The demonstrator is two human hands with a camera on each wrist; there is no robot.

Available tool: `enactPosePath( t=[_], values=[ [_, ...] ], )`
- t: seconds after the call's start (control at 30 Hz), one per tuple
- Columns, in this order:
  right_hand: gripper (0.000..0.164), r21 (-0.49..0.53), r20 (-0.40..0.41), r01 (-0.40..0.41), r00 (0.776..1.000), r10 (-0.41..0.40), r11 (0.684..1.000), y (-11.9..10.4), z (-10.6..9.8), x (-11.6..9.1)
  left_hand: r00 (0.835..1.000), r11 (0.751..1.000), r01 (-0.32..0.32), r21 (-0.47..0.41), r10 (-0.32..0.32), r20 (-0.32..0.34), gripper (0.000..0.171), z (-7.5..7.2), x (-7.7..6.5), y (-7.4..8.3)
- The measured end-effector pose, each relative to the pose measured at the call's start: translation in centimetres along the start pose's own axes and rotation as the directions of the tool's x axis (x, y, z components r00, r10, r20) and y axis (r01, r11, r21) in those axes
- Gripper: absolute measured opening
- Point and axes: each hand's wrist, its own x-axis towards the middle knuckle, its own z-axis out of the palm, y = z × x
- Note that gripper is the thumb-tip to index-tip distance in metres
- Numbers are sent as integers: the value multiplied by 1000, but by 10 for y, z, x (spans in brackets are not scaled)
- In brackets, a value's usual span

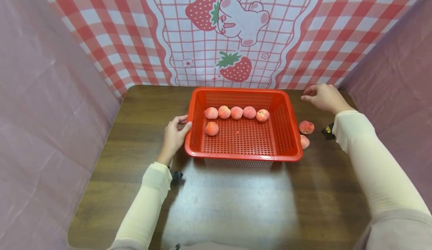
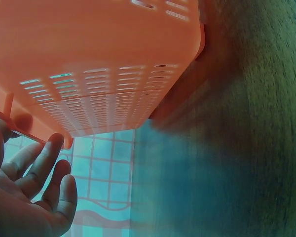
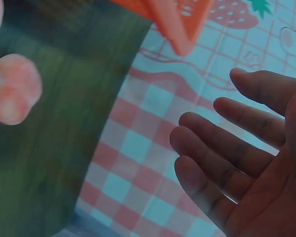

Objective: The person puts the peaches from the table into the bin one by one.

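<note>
A red plastic basket [image 1: 243, 157] with slotted walls stands at the middle of the table. Several peaches [image 1: 236, 113] form a row along its far wall, and one more peach [image 1: 212, 128] lies in front of the row's left end. My left hand [image 1: 174, 135] holds the basket's left rim, thumb over the edge and fingers beneath. Right of the basket, two peaches lie on the table, a farther peach [image 1: 306, 127] and a nearer peach [image 1: 305, 142] partly hidden by the rim. Beyond them my right hand [image 1: 324, 97] hovers with loosely bent fingers and nothing in it.
The wooden table [image 1: 128, 190] reaches back to a checked cloth [image 1: 125, 36] with strawberry prints. Pinkish drapes [image 1: 44, 103] hang at both sides. A small dark wrist camera [image 1: 328, 131] shows below the right sleeve.
</note>
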Motion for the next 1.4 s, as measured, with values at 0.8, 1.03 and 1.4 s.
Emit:
enactPosePath(
  t=[0.8,1.03,1.4],
  values=[
    [54,-43,216,-138,966,144,990,51,47,-10,1000,1000,14,22,-14,11,36,-1,-2,1],
    [55,-63,268,-148,950,160,987,60,57,-15,1000,1000,15,19,-15,10,36,-1,-2,1],
    [52,-47,266,-154,950,161,987,69,71,-16,1000,1000,6,12,-6,2,35,0,-2,2]
  ],
)
